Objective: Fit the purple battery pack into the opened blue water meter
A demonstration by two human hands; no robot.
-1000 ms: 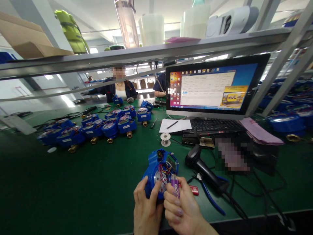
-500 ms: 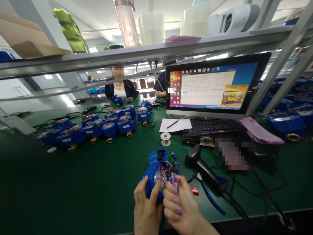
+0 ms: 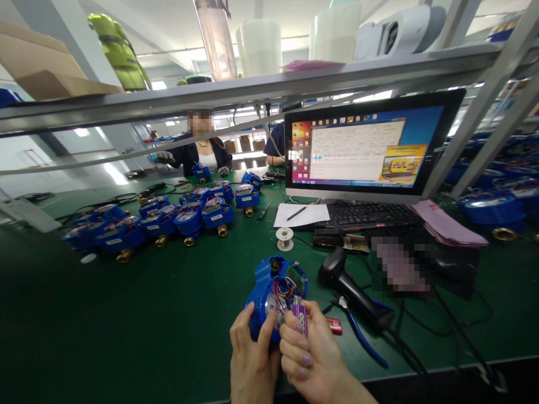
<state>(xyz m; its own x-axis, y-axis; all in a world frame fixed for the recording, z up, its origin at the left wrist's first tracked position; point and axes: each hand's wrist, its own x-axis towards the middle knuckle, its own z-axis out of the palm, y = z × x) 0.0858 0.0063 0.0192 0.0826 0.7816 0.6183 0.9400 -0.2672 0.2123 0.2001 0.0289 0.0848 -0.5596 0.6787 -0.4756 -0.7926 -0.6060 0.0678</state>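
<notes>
An open blue meter housing [image 3: 265, 283] with coloured wires and a small circuit board showing inside stands on the green bench near its front edge. My left hand [image 3: 250, 359] grips its near left side, fingers curled round the blue body. My right hand [image 3: 314, 359] pinches a small purple battery [image 3: 300, 318] wired to the meter and holds it against the meter's right side.
Several blue meters [image 3: 189, 216] sit in rows at the left. A monitor [image 3: 366, 146] and keyboard [image 3: 370, 214] stand at the right, with a black scanner [image 3: 349, 289], blue-handled pliers [image 3: 364, 342], a solder spool [image 3: 285, 237] and cables. A person [image 3: 202, 148] works across the bench.
My hands and the meter have barely moved. The person across the bench has stretched an arm out to the left.
</notes>
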